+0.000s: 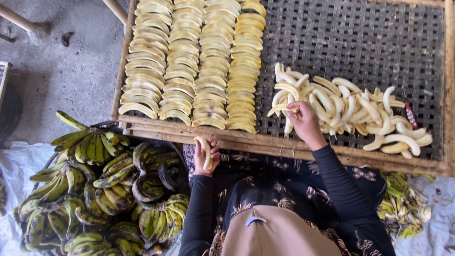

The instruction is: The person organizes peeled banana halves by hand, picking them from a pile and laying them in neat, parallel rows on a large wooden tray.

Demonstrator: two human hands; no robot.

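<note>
We saw the left hand (206, 159) with its fingers closed around a peeled banana (205, 151), held just below the near edge of the woven drying tray (360, 38). The right hand (303, 121) reached onto the tray, fingers pinching a second peeled banana (280, 108) at the pile of peeled bananas (350, 111). Rows of banana slices (199, 61) lay on the tray's left part; unpeeled green bunches (95, 189) sat below it.
</note>
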